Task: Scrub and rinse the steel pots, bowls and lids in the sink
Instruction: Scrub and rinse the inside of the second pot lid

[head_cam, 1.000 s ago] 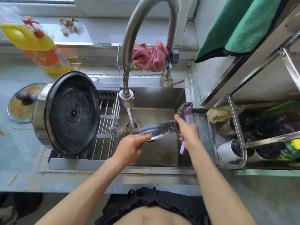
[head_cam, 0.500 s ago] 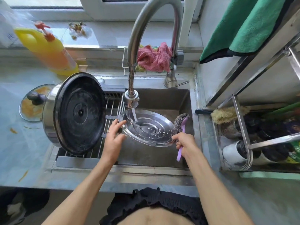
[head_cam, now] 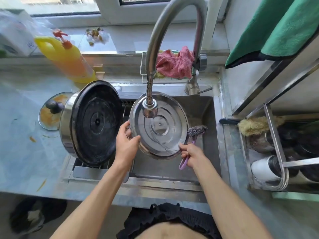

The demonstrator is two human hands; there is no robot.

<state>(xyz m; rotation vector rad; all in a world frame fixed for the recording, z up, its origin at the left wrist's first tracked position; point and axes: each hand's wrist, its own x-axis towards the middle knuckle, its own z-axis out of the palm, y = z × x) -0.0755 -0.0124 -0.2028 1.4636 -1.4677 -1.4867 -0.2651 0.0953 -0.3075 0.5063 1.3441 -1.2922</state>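
A round steel lid [head_cam: 165, 138] stands tilted almost upright over the sink [head_cam: 202, 107], its ringed face toward me under the running faucet head [head_cam: 150, 109]. My left hand [head_cam: 125, 142] grips the lid's left rim. My right hand [head_cam: 191, 155] touches the lower right rim while holding a purple-handled steel-wool scrubber [head_cam: 196, 131], whose head sticks up beside the lid. A big steel pot [head_cam: 91, 121] lies on its side on the drain rack at the left, blackened bottom facing me.
A glass lid with a black knob [head_cam: 51, 109] lies on the counter behind the pot. A yellow detergent bottle [head_cam: 69, 59] and a pink cloth [head_cam: 176, 62] in a wire holder sit behind the sink. A steel dish rack [head_cam: 276, 152] with a brush stands at the right.
The lid has tipped from nearly flat to almost upright under the faucet. My left hand moved up along its left rim, and my right hand with the scrubber dropped to its lower right edge.
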